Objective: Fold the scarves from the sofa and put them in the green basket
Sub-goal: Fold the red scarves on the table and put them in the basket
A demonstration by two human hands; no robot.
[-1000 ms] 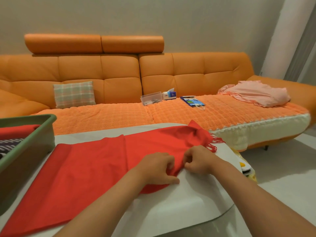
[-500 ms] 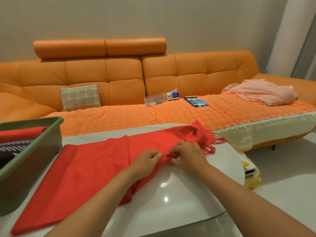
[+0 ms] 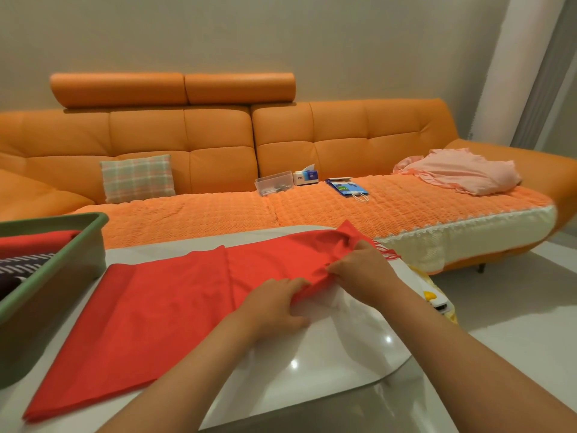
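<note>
A long red scarf (image 3: 162, 310) lies spread across the white table (image 3: 337, 354), its fringed end at the right. My left hand (image 3: 278, 304) pinches the scarf's near edge, and my right hand (image 3: 365, 270) grips the bunched cloth close to the fringe. Both hands sit close together at the scarf's right end. The green basket (image 3: 71, 248) stands at the left edge of the table, holding a folded red scarf (image 3: 34, 242) and a dark striped one (image 3: 22, 267). A pink cloth (image 3: 462, 173) lies crumpled on the right part of the orange sofa (image 3: 218, 145).
On the sofa seat lie a plaid cushion (image 3: 137, 178), a clear plastic box (image 3: 274, 182), a tissue box (image 3: 307, 175) and a blue paper bag (image 3: 346, 189). A yellow and white object (image 3: 434, 300) sits just beyond the table's right edge. White floor stretches to the right.
Both hands have drawn the scarf's right end away from me, gathering its near edge, and more bare table now shows in front of them. The camera view has shifted slightly.
</note>
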